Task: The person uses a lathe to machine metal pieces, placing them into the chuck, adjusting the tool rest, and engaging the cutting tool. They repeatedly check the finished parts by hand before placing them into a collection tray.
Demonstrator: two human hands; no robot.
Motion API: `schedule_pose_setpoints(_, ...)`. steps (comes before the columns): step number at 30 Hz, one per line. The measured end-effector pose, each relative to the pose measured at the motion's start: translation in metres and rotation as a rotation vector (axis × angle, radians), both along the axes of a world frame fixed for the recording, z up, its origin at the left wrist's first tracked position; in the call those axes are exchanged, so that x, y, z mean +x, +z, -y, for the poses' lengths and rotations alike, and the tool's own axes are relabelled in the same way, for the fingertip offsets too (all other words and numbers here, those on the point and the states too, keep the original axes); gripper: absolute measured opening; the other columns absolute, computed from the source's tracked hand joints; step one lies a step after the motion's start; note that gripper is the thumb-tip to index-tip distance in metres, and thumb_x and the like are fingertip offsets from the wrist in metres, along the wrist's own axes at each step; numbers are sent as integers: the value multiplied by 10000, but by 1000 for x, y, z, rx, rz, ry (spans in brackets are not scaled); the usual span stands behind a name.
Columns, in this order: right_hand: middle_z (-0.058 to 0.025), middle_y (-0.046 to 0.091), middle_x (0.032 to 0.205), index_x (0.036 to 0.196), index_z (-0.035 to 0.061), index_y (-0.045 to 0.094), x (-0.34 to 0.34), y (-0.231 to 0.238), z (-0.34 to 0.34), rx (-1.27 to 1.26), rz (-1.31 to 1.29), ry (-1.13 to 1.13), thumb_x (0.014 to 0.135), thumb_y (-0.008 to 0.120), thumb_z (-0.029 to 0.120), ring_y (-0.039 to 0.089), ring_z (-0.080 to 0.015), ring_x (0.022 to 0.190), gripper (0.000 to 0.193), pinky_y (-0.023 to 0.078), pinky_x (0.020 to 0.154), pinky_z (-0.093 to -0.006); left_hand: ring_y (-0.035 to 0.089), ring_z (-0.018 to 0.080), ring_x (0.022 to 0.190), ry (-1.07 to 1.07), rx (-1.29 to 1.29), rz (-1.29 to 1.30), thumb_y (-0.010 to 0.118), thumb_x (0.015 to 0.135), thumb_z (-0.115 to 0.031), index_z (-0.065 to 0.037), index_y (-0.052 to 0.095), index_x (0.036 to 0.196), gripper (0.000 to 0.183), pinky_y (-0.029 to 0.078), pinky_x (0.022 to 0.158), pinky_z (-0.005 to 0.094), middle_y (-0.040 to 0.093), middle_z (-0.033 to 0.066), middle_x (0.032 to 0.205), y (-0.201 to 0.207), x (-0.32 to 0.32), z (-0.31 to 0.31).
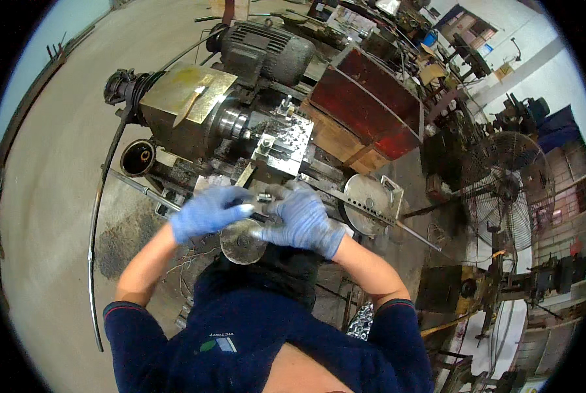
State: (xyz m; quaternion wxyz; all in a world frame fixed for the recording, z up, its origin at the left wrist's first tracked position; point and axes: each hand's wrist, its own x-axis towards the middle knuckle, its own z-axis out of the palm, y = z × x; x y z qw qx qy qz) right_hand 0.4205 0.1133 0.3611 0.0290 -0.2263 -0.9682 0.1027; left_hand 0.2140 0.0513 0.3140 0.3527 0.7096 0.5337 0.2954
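Both my hands wear blue knit gloves and hover over the near side of a small metal lathe. My left hand (209, 213) reaches to the right with its fingers out and its thumb apart. My right hand (303, 221) leans in from the right, fingers stretched forward and thumb held away from them. A small shiny metal piece (264, 197) shows between the two hands; whether any fingertip touches it I cannot tell. Below them is a round grey metal disc (242, 242). Ahead are the lathe's bright chuck (232, 123) and a chip-covered tool slide (285, 141).
A motor (267, 52) sits behind the headstock (187, 98). Right of the slide stand a red metal box (371, 98) and a round plate (366, 204) beside a drilled bar. A caged fan (506, 190) is farther right. A long rod (95, 262) slopes down at left.
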Motion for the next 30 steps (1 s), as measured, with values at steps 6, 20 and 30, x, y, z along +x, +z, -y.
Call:
schedule_pose_setpoints(6,-98,619,1042,919,124,696,-62,5,-63,155,50,-236,694,535,666,501,-297,1050,609,390,906,-390,621,232,832,668,54,-278,549,838,-327,-18,584,1074,390,476,734,357,636,159,911,19,-129,72)
schedule_pose_setpoints(20,-166,646,848,826,46,681,-109,-42,-129,-24,147,-281,634,626,623,613,-306,830,611,462,784,-379,575,278,608,1123,-136,-303,583,827,-310,-5,571,981,342,446,586,366,585,166,686,-114,-236,183)
schedule_pose_setpoints(30,-187,641,818,877,45,667,-134,-29,-130,-37,220,-216,630,644,620,622,-311,759,626,479,721,-377,589,371,806,1108,-242,-582,576,807,-368,-23,574,1026,409,458,708,429,614,210,836,-105,-229,230)
